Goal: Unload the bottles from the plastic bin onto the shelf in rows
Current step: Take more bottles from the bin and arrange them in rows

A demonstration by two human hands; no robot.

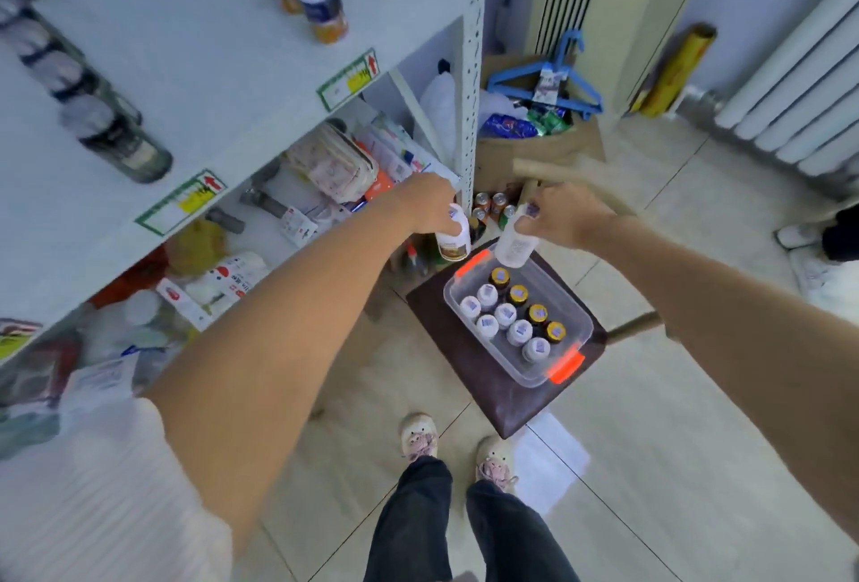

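Two white bottles are held clear of the plastic bin (576,340), both above its far end. The left-hand bottle (453,240) hangs upright below the left hand (430,205), whose fingers are curled down over its cap and shoulder; the brown label band faces the camera and the body shows beneath the fingers. The right-hand bottle (515,244) hangs below the right hand (569,216), whose fingers (534,221) are clamped on its neck and cap, with the body tilted slightly and its base just over the bin's far rim. The two bottles are near one another but apart.

The bin is clear plastic with orange latches (564,367) at both ends. Inside it stand the remaining bottles (511,316): white-capped ones in two rows on the nearer side, and dark ones with yellow caps in one row along the far side. The bin rests on a dark brown stool (488,391) on the tiled floor (674,465).

To the left, the white shelf (186,70) carries a row of bottles (320,0) toward its rear and a row of dark bottles (93,116) along its left; both rows are blurred. Lower tiers hold assorted packaged goods. Cans (492,205) stand on the floor beyond the stool.
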